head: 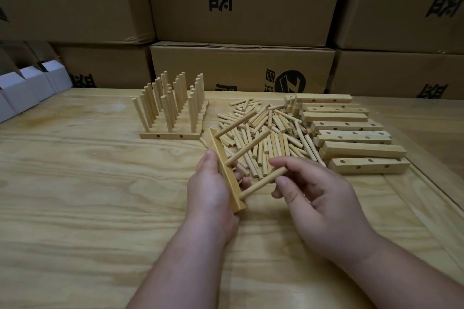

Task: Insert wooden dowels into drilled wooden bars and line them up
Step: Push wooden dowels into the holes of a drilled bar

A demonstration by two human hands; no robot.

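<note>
My left hand (209, 184) grips a drilled wooden bar (226, 170) tilted on its edge above the table. Three dowels stick out of the bar to the right. My right hand (319, 198) pinches the nearest dowel (262, 183) at its free end between thumb and fingers. A loose pile of dowels (266, 133) lies behind the hands. Drilled bars (351, 138) lie stacked in a row on the right. Finished bars with upright dowels (170, 108) stand lined up at the back left.
The wooden table (88, 195) spreads wide to the left and front. Stacked cardboard boxes (241, 65) form a wall right behind it. Small white cartons (27, 88) sit at the far left edge. The table's right edge (431, 183) runs close past the bar stack.
</note>
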